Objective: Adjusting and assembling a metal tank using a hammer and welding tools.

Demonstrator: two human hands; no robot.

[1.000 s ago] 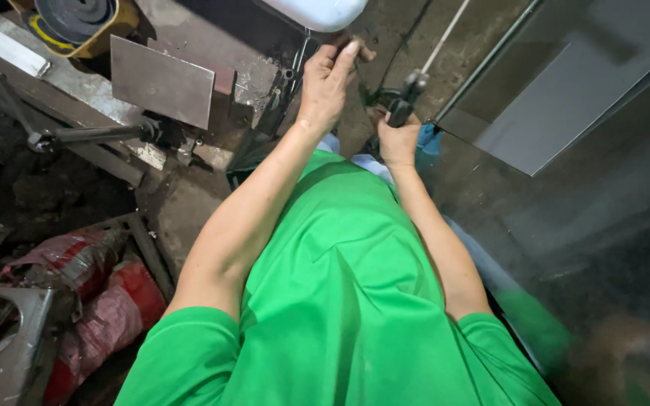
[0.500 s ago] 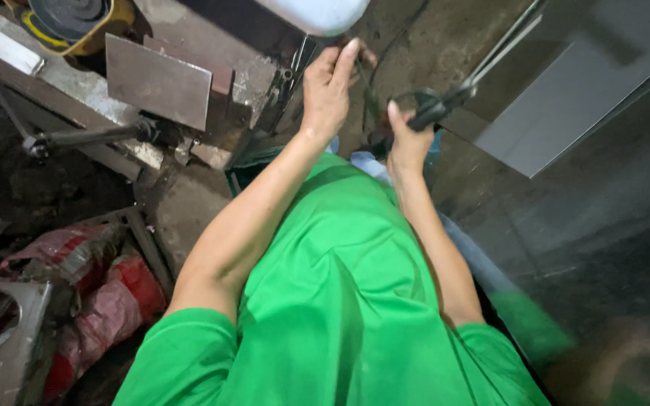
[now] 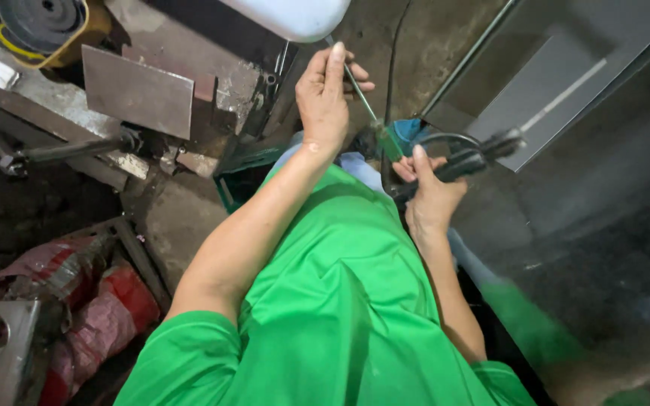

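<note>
My left hand [image 3: 326, 94] is raised in front of me and pinches a thin grey welding rod [image 3: 356, 84] that slants down to the right. My right hand [image 3: 430, 192] grips a black electrode holder [image 3: 469, 159] with a dark cable [image 3: 394, 60] looping off it. The rod's lower end reaches toward the holder's jaws near a green and blue patch. Both arms come out of green short sleeves over my green shirt.
A white rounded container [image 3: 291, 13] hangs at the top. A rusty metal bench with a flat steel plate [image 3: 137, 92] and a clamp stands on the left. Red sacks [image 3: 77, 301] lie on the floor at lower left. Grey metal panels [image 3: 566, 83] lean at the right.
My right hand has swung the holder round to point right and lowered it a little. My left hand now holds the thin rod between its fingers, with the rod's end down by the holder.
</note>
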